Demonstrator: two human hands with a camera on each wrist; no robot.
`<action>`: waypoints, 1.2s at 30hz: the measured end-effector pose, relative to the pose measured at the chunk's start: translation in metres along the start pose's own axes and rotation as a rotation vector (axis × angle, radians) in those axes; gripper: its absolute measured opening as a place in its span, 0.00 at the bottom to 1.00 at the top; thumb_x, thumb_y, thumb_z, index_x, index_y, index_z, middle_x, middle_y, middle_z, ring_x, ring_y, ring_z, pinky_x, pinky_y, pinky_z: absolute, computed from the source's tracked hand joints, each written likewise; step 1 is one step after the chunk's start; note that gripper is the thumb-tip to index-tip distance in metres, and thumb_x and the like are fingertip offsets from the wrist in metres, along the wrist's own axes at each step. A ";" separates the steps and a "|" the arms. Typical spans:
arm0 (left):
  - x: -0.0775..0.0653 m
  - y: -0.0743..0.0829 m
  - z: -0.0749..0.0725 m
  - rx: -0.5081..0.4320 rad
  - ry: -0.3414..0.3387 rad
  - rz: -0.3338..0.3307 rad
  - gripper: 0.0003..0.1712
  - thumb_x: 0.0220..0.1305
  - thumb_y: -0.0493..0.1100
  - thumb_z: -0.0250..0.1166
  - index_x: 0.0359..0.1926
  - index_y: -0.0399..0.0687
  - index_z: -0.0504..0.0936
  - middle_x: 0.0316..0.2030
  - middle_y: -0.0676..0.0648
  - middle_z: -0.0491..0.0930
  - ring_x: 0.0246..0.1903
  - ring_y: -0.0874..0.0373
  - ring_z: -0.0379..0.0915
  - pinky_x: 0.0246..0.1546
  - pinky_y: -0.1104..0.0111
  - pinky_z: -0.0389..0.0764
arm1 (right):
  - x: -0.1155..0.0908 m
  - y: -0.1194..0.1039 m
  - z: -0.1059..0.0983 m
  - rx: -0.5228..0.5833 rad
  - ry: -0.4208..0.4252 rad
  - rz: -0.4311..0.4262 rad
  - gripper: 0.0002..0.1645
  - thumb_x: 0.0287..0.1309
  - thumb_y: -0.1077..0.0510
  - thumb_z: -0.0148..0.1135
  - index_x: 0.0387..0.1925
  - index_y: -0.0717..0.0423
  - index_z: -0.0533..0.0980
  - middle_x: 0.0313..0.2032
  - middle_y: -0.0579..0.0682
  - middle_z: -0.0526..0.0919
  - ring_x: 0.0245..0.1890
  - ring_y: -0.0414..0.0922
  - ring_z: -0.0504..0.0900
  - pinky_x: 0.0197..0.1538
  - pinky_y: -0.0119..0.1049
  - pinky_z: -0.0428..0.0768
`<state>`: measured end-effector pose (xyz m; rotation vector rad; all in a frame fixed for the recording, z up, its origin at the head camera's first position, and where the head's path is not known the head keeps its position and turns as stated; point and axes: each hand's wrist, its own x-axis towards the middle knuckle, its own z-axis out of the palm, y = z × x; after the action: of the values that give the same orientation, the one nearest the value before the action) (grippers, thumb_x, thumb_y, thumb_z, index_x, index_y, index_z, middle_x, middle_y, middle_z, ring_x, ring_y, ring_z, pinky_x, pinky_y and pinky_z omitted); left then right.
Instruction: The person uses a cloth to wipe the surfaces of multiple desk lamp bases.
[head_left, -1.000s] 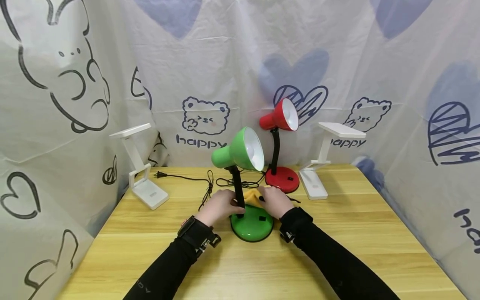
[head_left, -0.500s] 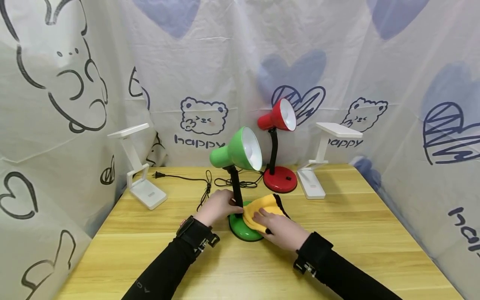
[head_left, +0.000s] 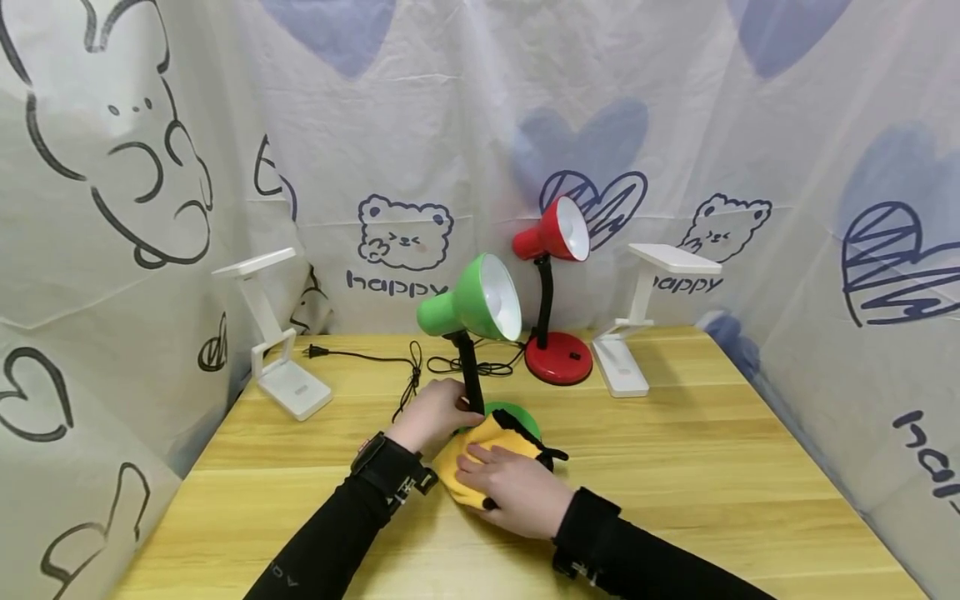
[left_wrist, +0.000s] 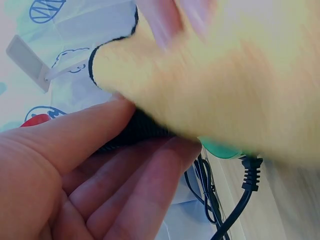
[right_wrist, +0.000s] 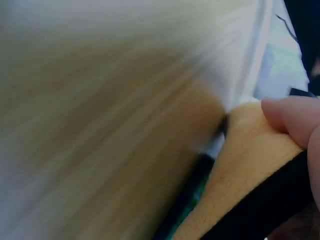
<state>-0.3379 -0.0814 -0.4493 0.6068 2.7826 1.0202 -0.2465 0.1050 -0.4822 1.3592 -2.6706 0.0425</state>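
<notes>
A green desk lamp (head_left: 472, 296) stands mid-table on a round green base (head_left: 517, 414), partly covered. My left hand (head_left: 433, 417) grips its black neck (head_left: 468, 371) low down. In the left wrist view, the thumb and fingers (left_wrist: 150, 185) close round that neck. My right hand (head_left: 517, 492) holds a yellow cloth (head_left: 459, 467) with black edging over the front of the base, fingers spread on top of it. The right wrist view has the cloth (right_wrist: 245, 165) caught between thumb and fingers, beside a sliver of green base (right_wrist: 192, 202).
Behind stands a red desk lamp (head_left: 558, 358). White folding lamps flank it, one at left (head_left: 294, 387) and one at right (head_left: 621, 367). A black cord (head_left: 412, 379) with a plug (head_left: 317, 351) lies on the wooden table (head_left: 675, 500). Printed curtains (head_left: 480, 150) surround the back and sides.
My right hand has swept the yellow cloth from behind the lamp's neck, across the right of the base, to its front. The left hand keeps its grip on the neck.
</notes>
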 end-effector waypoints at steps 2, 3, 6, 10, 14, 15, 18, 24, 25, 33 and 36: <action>-0.001 0.001 -0.001 -0.019 -0.003 -0.005 0.12 0.59 0.51 0.74 0.38 0.51 0.87 0.34 0.52 0.89 0.34 0.60 0.84 0.40 0.64 0.84 | 0.010 -0.004 0.005 -0.054 0.026 0.010 0.34 0.60 0.46 0.69 0.66 0.49 0.74 0.68 0.48 0.76 0.72 0.48 0.71 0.71 0.45 0.73; -0.001 0.001 -0.001 -0.025 -0.006 -0.003 0.12 0.59 0.51 0.74 0.38 0.51 0.87 0.34 0.52 0.89 0.34 0.60 0.84 0.40 0.64 0.84 | 0.014 -0.005 0.006 -0.073 0.032 0.022 0.35 0.59 0.45 0.69 0.66 0.49 0.74 0.68 0.48 0.76 0.71 0.48 0.72 0.71 0.45 0.73; -0.001 0.001 -0.002 -0.012 -0.003 0.000 0.12 0.59 0.51 0.74 0.38 0.51 0.87 0.34 0.51 0.89 0.35 0.60 0.84 0.40 0.63 0.84 | 0.021 -0.008 0.009 -0.102 0.023 0.058 0.40 0.56 0.43 0.71 0.68 0.50 0.72 0.70 0.49 0.73 0.73 0.48 0.70 0.72 0.46 0.72; 0.000 0.000 -0.001 0.000 0.003 0.008 0.12 0.59 0.52 0.74 0.39 0.51 0.87 0.35 0.51 0.89 0.36 0.59 0.85 0.41 0.63 0.85 | 0.019 -0.008 0.007 -0.105 -0.011 0.060 0.38 0.55 0.50 0.72 0.67 0.50 0.73 0.70 0.48 0.73 0.73 0.48 0.69 0.71 0.47 0.72; 0.001 -0.001 0.000 0.003 0.004 0.012 0.13 0.59 0.52 0.74 0.39 0.51 0.87 0.35 0.51 0.89 0.36 0.59 0.85 0.40 0.63 0.85 | 0.010 -0.004 -0.002 0.002 -0.042 0.089 0.28 0.54 0.59 0.71 0.59 0.47 0.80 0.67 0.45 0.77 0.71 0.46 0.72 0.70 0.47 0.74; 0.001 -0.001 0.000 0.006 0.005 0.011 0.13 0.58 0.53 0.74 0.39 0.52 0.87 0.35 0.51 0.89 0.36 0.59 0.85 0.40 0.63 0.85 | 0.007 -0.002 -0.004 0.046 -0.055 0.111 0.27 0.54 0.60 0.70 0.58 0.45 0.81 0.66 0.44 0.78 0.71 0.45 0.72 0.69 0.46 0.75; 0.002 -0.002 0.000 0.016 -0.002 0.012 0.14 0.58 0.54 0.75 0.39 0.52 0.87 0.35 0.51 0.89 0.35 0.59 0.85 0.40 0.64 0.85 | -0.006 0.004 -0.009 0.179 -0.077 0.188 0.26 0.55 0.62 0.70 0.56 0.43 0.83 0.66 0.41 0.78 0.70 0.44 0.74 0.65 0.45 0.78; 0.003 -0.002 0.000 0.007 0.001 0.012 0.13 0.57 0.53 0.75 0.37 0.52 0.87 0.33 0.51 0.89 0.34 0.60 0.85 0.39 0.64 0.84 | -0.036 0.024 -0.013 0.308 -0.050 0.268 0.24 0.57 0.62 0.68 0.55 0.42 0.83 0.66 0.41 0.78 0.69 0.45 0.75 0.62 0.48 0.80; 0.003 -0.002 0.000 0.006 0.004 0.012 0.12 0.57 0.53 0.75 0.37 0.52 0.87 0.33 0.51 0.89 0.34 0.60 0.85 0.39 0.64 0.84 | -0.041 0.028 -0.013 0.321 -0.034 0.278 0.24 0.57 0.63 0.68 0.55 0.42 0.83 0.66 0.41 0.78 0.70 0.45 0.74 0.62 0.48 0.80; 0.003 -0.002 0.001 -0.003 0.000 0.007 0.12 0.57 0.52 0.75 0.38 0.52 0.87 0.33 0.52 0.90 0.34 0.61 0.85 0.39 0.65 0.84 | -0.050 0.059 0.001 0.441 0.115 0.408 0.24 0.62 0.61 0.67 0.60 0.47 0.80 0.65 0.46 0.79 0.72 0.46 0.72 0.69 0.49 0.73; 0.004 -0.001 0.001 -0.006 -0.003 0.002 0.14 0.57 0.53 0.75 0.39 0.51 0.87 0.34 0.51 0.90 0.35 0.61 0.85 0.40 0.65 0.85 | -0.038 0.066 0.003 0.468 0.139 0.458 0.25 0.63 0.59 0.67 0.62 0.48 0.79 0.66 0.51 0.78 0.70 0.50 0.73 0.69 0.52 0.73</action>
<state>-0.3416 -0.0806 -0.4505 0.6099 2.7765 1.0263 -0.2776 0.1740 -0.4875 0.7538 -2.8912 0.8192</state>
